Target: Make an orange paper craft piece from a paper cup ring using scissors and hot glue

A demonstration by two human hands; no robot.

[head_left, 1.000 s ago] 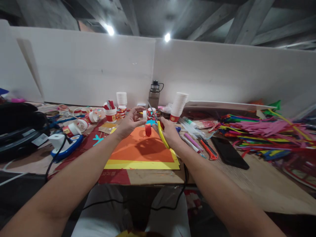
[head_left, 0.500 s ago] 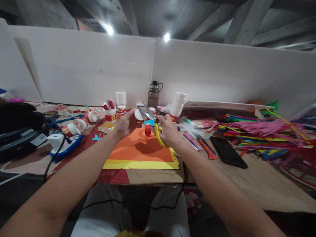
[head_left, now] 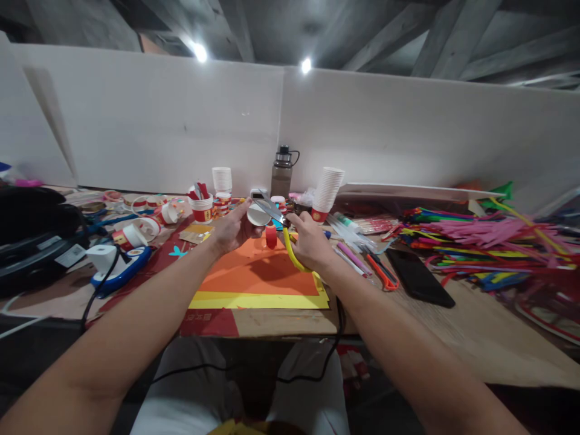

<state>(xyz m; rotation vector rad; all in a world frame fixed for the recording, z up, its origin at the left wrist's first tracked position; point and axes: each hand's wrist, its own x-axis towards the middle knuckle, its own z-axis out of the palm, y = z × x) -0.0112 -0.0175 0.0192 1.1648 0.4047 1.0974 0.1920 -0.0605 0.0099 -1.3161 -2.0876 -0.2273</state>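
Note:
My left hand point(head_left: 232, 230) is closed round a small white paper cup point(head_left: 257, 215), holding it above the table with its round end facing me. My right hand point(head_left: 309, 241) grips yellow-handled scissors point(head_left: 290, 248), whose grey blades point(head_left: 270, 210) point left and lie against the cup. A small red roll point(head_left: 270, 237) stands on the orange paper sheet point(head_left: 258, 275) just below both hands. Yellow sheets point(head_left: 254, 300) lie under the orange one.
Stacks of white cups point(head_left: 327, 192) and a grey bottle point(head_left: 281, 171) stand at the back. Cut cups and a white glue gun point(head_left: 109, 260) lie left. Pens, an orange cutter point(head_left: 383, 273), a black phone point(head_left: 419, 278) and bright pipe cleaners point(head_left: 489, 244) lie right.
The left hand has closed on the cup and turned its round end toward me. The scissors swung from pointing up to pointing left, with the blades now at the cup.

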